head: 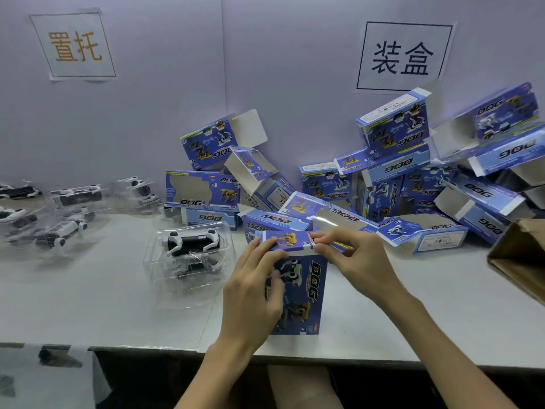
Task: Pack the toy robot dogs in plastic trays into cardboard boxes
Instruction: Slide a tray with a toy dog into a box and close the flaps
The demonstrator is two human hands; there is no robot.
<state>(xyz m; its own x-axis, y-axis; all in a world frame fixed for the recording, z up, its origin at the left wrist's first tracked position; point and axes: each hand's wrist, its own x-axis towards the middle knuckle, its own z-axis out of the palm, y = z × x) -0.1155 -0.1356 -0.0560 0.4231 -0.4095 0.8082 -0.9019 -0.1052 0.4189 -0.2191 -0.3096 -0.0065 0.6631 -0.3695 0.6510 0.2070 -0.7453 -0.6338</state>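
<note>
A blue cardboard box (pixel 306 293) printed "DOG" stands on end near the table's front edge. My left hand (pixel 253 287) grips its left side, thumb on the front face and fingers up at the top flap. My right hand (pixel 351 258) pinches the right end of that top flap (pixel 290 242), which lies folded over the box. What is inside the box is hidden. To the left, a white toy robot dog in a clear plastic tray (pixel 188 252) lies on the table, apart from both hands.
A heap of open blue boxes (pixel 392 178) fills the back right of the table (pixel 88 290). More trayed dogs (pixel 59 211) lie at the back left. A brown carton (pixel 522 255) juts in at the right edge. Paper signs hang on the wall.
</note>
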